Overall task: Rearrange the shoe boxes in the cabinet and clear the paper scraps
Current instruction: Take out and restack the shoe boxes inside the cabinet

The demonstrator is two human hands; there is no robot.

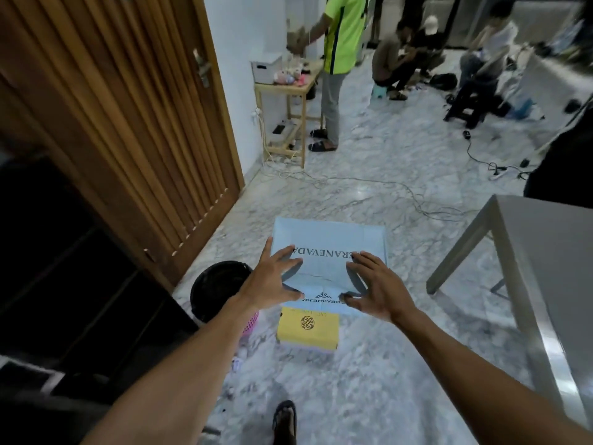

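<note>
Shoebox point(327, 236) between left hand point(272, 281), right hand point(375, 284)

the pale blue cardboard shoe box point(327, 239) carries large black capitals on its lid, upside down to the camera, reading "eranevada"; the word's start is hidden under the right hand point(377, 284); on the box's near side, beneath a small black emblem, lower-case "veranevad" shows, its end covered; the yellow cardboard box point(308, 329) bears a round black monogram; faint handwriting along its top edge is too blurred to read
</note>
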